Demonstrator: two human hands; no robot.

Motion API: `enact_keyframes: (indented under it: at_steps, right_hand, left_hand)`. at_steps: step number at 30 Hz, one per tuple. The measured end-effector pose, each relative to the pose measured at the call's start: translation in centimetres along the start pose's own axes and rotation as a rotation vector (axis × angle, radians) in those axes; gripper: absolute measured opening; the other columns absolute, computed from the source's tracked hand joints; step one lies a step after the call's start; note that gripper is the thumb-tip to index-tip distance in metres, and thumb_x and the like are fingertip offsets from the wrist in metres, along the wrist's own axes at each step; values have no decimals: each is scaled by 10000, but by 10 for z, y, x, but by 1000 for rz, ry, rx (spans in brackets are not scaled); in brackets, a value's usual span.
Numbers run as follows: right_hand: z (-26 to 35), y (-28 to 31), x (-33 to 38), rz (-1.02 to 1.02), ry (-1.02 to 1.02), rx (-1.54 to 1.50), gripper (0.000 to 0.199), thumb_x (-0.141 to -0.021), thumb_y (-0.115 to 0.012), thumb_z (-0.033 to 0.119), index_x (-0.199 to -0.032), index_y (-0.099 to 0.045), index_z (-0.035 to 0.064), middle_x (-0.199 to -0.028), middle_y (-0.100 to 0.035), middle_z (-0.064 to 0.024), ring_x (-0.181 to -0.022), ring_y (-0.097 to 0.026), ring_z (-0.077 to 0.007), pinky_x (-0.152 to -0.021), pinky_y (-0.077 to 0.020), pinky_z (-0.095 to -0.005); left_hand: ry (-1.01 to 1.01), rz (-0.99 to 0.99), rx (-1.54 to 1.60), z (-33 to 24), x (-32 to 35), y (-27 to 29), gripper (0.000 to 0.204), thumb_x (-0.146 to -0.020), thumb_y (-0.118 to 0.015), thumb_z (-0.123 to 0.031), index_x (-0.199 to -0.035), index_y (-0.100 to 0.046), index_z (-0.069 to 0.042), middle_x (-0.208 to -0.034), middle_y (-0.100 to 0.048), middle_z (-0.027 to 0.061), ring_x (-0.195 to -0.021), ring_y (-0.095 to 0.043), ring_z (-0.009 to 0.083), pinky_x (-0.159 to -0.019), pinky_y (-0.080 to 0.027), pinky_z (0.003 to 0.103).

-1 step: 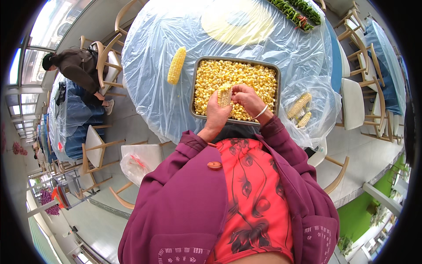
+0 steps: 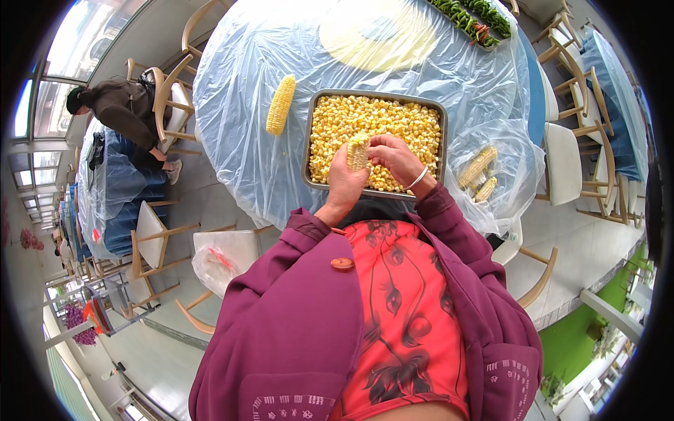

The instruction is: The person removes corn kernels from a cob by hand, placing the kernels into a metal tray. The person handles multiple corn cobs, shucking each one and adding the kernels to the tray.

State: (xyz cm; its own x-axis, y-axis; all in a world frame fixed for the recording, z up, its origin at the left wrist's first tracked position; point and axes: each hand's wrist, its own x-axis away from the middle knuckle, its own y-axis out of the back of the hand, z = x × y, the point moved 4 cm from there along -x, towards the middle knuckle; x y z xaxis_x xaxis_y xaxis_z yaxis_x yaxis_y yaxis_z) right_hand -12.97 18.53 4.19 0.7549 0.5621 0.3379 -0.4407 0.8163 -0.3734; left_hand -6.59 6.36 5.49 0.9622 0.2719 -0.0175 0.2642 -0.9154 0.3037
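Clear plastic sheeting (image 2: 242,165) drapes the round table (image 2: 536,98) across the upper centre of the frame, presumably to keep it clean. Mid-frame sits a dark metal tray (image 2: 308,147) filled with corn kernels (image 2: 379,116). Over it, the left hand (image 2: 344,182) is wrapped around a partly stripped corn cob (image 2: 357,153), apparently steadying it; the right hand (image 2: 399,163) bends its fingers toward the cob's right side, though whether they pinch a kernel I cannot tell. Held there, loosened kernels would likely drop inside. Left of the tray lies a full ear of corn (image 2: 281,105); at right, a plastic bag (image 2: 516,161) keeps more cobs (image 2: 478,167) apart.
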Motion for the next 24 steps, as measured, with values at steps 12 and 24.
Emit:
enact_keyframes:
  at_steps: [12, 24]
  right_hand:
    - [-3, -9, -4, -89, 97, 205, 235, -884, -593, 228, -873, -603, -7, -787, -584, -36, -718, -516, -104, -640, -438, -260]
    - [-2, -5, -8, -166, 236, 409, 255, -891, -544, 215, -833, -557, -33, -747, -557, -139, -715, -524, -208, -651, -422, -349]
  left_hand:
    - [-180, -139, -362, -4, 4, -2, 449, -707, -665, -59, -1094, -478, 72, -992, -557, 252, -950, -543, 401, -811, -439, 435]
    - [-117, -91, -396, 0, -1, -9, 483, -702, -689, -75, -1107, -467, 65, -988, -546, 251, -943, -534, 406, -801, -440, 432]
